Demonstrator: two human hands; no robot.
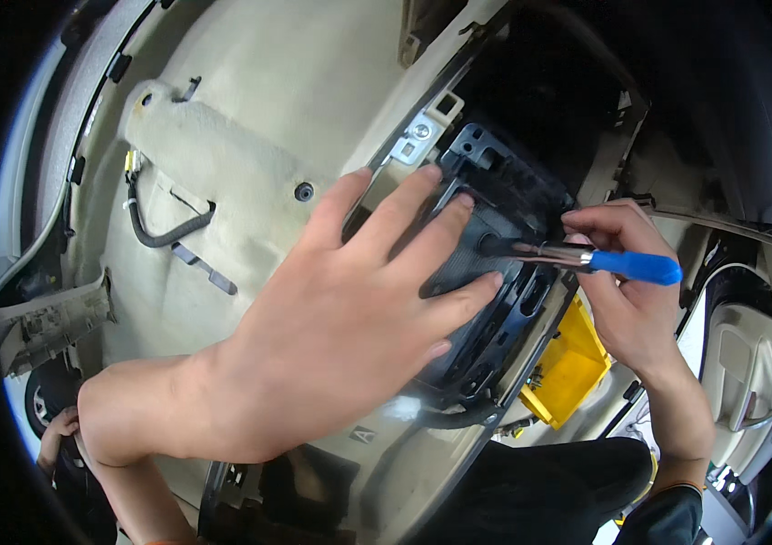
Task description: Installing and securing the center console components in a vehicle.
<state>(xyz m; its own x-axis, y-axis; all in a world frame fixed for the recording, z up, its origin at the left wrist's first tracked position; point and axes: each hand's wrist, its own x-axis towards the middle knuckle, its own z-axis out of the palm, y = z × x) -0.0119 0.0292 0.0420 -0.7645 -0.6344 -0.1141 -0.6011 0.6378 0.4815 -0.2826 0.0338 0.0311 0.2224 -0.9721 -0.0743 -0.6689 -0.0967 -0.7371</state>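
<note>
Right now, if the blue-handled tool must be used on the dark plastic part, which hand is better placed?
Probably the right hand: it holds the blue-handled tool, whose metal shaft points toward the dark plastic part. The left hand reaches over that part with spread fingers, holding no tool.

Right hand (633, 311), at three o'clock from the black part (506, 218), held a blue-handled tool (597, 259); left hand (327, 341) spread at eight.
</note>
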